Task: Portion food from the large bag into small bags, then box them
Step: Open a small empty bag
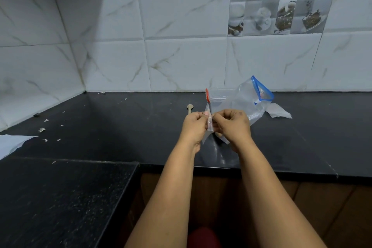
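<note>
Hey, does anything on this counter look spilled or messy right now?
Yes. Pale scraps lie scattered on the black counter at the left, near a white sheet. The big bag with the blue zip sags on its side.

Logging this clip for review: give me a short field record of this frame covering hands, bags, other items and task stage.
left hand: pinches the small bag's left edge
right hand: pinches the same bag's right edge
small bag: clear, red zip strip, held upright above the counter; contents cannot be told
large bag: clear, blue zip, mouth open, lying on the black counter behind the hands
clear container: by the wall, behind the bags
spoon: on the counter, left of the bags
stage: small bag in hand, not boxed
</note>
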